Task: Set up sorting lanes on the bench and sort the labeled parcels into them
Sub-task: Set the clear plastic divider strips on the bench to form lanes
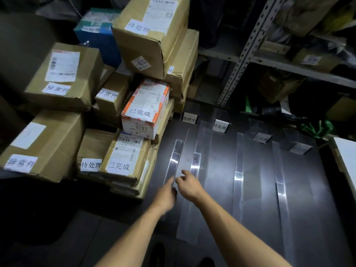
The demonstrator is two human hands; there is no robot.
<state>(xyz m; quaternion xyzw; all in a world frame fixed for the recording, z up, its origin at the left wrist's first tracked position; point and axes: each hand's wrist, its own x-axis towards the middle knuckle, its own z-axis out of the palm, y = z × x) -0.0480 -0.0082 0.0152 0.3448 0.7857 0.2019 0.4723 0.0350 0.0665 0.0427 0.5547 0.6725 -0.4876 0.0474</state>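
Observation:
Several clear plastic divider strips lie lengthwise on the dark bench [256,189]. Both hands meet over the leftmost strip [174,160]. My left hand [166,195] has its fingers stretched onto the strip's near part. My right hand [189,183] hovers beside it, fingers spread and empty. Small lane signs stand at the far end, one [189,118] on the left and one [220,126] to its right. Labelled parcels are stacked on the left, among them a white-and-orange box [144,110] and a brown box [123,158] with a barcode.
A metal shelving rack [248,53] with more parcels rises behind the bench. Two more lane signs [261,137] lie flatter at the far right. A white-topped box [346,158] sits at the right edge. Green plastic [316,129] lies behind the bench.

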